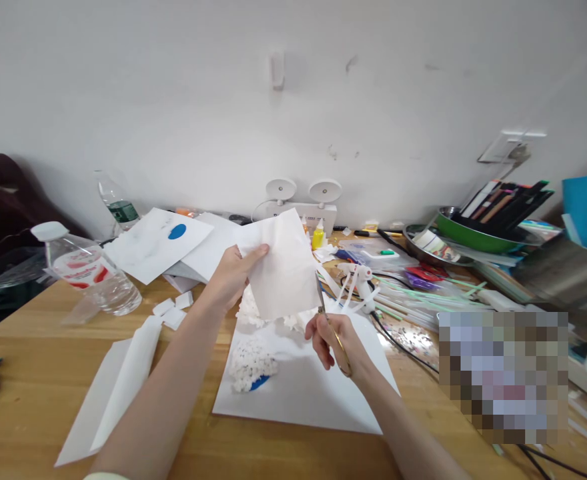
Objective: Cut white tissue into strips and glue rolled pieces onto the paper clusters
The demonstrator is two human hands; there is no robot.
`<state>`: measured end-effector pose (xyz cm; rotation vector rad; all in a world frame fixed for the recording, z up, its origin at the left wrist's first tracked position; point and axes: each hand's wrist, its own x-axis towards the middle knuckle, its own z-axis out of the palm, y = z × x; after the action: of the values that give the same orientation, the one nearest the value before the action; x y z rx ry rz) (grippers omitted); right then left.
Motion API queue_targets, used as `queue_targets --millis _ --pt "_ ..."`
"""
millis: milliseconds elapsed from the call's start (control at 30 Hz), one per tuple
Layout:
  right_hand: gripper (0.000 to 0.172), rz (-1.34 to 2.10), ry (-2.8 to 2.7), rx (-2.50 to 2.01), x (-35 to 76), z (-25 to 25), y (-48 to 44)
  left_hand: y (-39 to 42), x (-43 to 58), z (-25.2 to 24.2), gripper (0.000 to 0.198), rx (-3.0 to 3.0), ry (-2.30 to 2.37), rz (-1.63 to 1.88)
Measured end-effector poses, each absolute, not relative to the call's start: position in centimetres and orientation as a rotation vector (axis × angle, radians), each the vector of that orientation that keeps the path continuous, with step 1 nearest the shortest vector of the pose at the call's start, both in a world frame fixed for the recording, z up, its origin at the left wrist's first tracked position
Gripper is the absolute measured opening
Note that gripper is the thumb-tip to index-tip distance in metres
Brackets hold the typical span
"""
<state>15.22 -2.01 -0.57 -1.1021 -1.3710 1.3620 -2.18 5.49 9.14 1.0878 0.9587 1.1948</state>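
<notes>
My left hand (235,275) pinches a piece of white paper (286,267) by its left edge, thumb on top, holding it raised above the table. My right hand (332,337) is closed on gold-handled scissors (321,293), whose blades point up and touch or nearly touch the paper's right edge. Below both hands lies a white board (318,393). On it sits a crumbly white clump (252,363) with a blue patch (259,383) at its lower edge. More of this white material (249,310) shows behind the held paper, partly hidden.
On the left are a water bottle (93,273), small white squares (173,312) and a folded white sheet (123,387). Farther back lie papers, one with a blue oval (177,231). A glue gun (356,280), thin sticks (408,303) and a green bowl (473,227) of pens crowd the right.
</notes>
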Motion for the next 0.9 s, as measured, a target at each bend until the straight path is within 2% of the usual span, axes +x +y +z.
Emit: queue_targets --millis 600,900 --pt "0.055 1.415 -1.468 -0.890 15.3 -0.2 -2.4 5.3 -1.7 8.4 0.036 1.215 0.987 1.090" --pt "0.056 1.310 -1.443 -0.999 15.0 0.7 -2.3 5.2 -1.5 8.3 0.028 1.330 1.075 1.094"
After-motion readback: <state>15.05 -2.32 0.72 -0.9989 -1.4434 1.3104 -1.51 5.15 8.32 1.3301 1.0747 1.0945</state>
